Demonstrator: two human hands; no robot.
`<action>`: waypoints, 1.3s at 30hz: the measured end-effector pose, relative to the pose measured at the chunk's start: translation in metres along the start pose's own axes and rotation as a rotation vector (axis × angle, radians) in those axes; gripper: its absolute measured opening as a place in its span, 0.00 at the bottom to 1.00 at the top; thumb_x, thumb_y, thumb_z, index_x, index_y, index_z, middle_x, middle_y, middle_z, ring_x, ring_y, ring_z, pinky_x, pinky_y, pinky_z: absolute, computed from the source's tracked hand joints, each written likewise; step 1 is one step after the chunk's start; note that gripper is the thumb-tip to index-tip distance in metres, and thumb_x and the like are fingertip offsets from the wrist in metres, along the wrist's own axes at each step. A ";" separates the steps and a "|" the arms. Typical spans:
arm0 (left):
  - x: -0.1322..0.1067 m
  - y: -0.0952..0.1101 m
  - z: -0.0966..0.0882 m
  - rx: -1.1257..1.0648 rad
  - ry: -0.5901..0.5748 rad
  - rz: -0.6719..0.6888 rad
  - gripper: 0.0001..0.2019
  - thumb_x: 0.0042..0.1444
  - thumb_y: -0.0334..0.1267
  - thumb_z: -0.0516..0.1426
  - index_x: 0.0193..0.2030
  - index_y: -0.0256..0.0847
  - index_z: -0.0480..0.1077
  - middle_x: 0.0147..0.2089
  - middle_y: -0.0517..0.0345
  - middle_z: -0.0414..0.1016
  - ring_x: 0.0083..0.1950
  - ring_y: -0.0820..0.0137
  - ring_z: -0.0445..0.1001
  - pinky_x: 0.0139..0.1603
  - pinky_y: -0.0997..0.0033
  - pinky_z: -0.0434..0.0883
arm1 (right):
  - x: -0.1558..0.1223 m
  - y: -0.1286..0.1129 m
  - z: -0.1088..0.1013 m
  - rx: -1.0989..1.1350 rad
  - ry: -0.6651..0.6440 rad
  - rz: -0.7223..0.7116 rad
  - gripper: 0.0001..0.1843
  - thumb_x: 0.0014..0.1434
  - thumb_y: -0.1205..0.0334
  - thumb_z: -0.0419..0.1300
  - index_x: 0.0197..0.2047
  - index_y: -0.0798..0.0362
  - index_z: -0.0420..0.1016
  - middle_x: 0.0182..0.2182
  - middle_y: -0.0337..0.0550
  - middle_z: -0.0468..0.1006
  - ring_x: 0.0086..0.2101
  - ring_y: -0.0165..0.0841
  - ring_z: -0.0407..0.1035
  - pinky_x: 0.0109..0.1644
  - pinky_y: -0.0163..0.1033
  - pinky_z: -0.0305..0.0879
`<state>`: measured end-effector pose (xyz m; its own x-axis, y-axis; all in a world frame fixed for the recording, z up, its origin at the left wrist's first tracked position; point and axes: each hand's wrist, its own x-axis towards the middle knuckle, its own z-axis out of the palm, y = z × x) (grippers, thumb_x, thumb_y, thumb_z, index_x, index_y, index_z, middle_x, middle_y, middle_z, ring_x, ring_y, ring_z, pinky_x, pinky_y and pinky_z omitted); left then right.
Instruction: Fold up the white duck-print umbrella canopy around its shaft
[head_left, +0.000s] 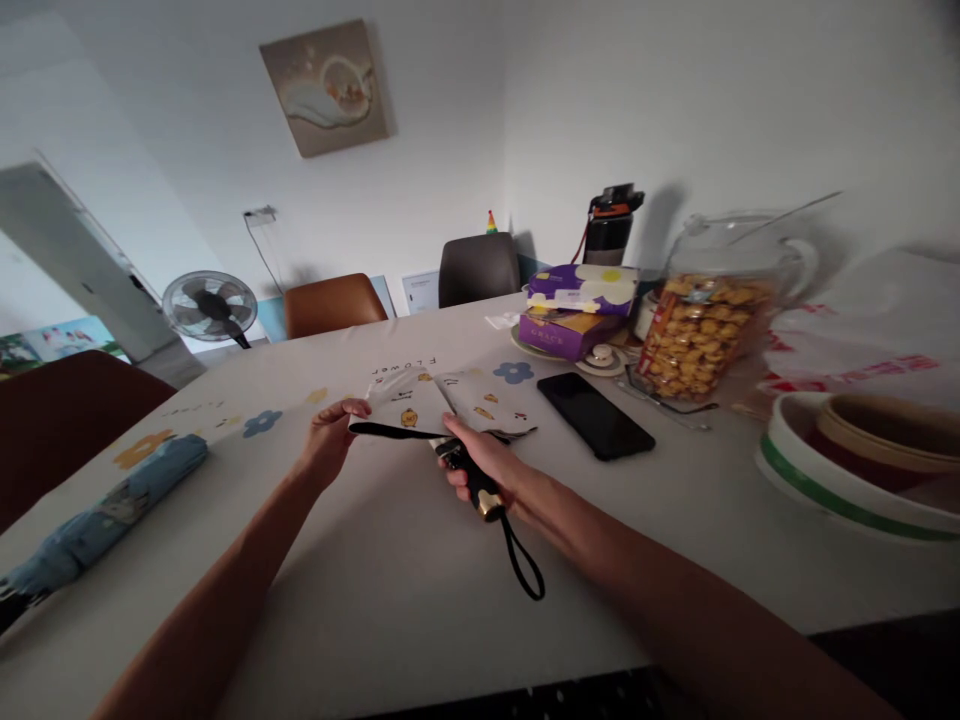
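A collapsed umbrella (405,405) with a white canopy, small yellow prints and a black edge is held just above the table. My right hand (480,460) wraps round its black handle, which ends in a gold cap with a black wrist strap (525,565) hanging down. At the canopy's left edge, my left hand (337,430) pinches the fabric between thumb and fingers. The canopy panels lie loosely spread, not wrapped. A second umbrella (120,510), blue and folded, rests on the table at the left.
The white table (360,600) carries a black phone (596,415), glasses (667,400), purple boxes (570,335), a snack-filled glass jug (709,320), a black bottle (609,235), stacked bowls (795,470) and a plastic bag (870,330) at right. Chairs (334,305) and a fan (210,305) stand beyond.
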<state>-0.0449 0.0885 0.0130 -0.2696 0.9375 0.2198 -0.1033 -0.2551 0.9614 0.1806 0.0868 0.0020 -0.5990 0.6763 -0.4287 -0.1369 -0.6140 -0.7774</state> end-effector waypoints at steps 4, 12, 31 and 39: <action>0.000 -0.002 -0.003 -0.031 -0.009 -0.024 0.03 0.33 0.28 0.59 0.18 0.37 0.69 0.30 0.58 0.70 0.34 0.74 0.67 0.30 0.78 0.61 | -0.002 -0.001 0.005 -0.014 0.063 -0.012 0.20 0.60 0.48 0.53 0.25 0.56 0.62 0.14 0.34 0.61 0.11 0.22 0.55 0.11 0.29 0.55; 0.002 -0.004 -0.003 -0.132 0.040 -0.166 0.12 0.35 0.29 0.59 0.32 0.36 0.72 0.36 0.55 0.73 0.32 0.72 0.71 0.28 0.76 0.66 | 0.000 -0.002 0.002 -0.054 0.093 0.022 0.15 0.56 0.54 0.56 0.25 0.56 0.63 0.12 0.33 0.59 0.11 0.23 0.53 0.12 0.30 0.56; -0.001 -0.021 0.004 -0.054 0.230 -0.208 0.22 0.35 0.42 0.65 0.40 0.36 0.73 0.29 0.58 0.74 0.25 0.75 0.68 0.26 0.75 0.66 | -0.020 0.003 0.025 -0.107 -0.072 0.106 0.12 0.56 0.56 0.53 0.27 0.55 0.61 0.12 0.31 0.59 0.11 0.22 0.53 0.13 0.28 0.54; -0.006 -0.029 0.010 0.133 0.278 -0.185 0.20 0.42 0.43 0.60 0.43 0.37 0.72 0.25 0.61 0.70 0.22 0.77 0.63 0.22 0.77 0.60 | -0.022 0.001 0.025 -0.140 -0.051 0.066 0.12 0.57 0.57 0.53 0.27 0.56 0.62 0.11 0.31 0.59 0.10 0.23 0.54 0.13 0.28 0.55</action>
<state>-0.0305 0.0929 -0.0144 -0.5100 0.8602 0.0040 -0.0541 -0.0367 0.9979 0.1745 0.0609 0.0219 -0.6427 0.6125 -0.4602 0.0135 -0.5915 -0.8062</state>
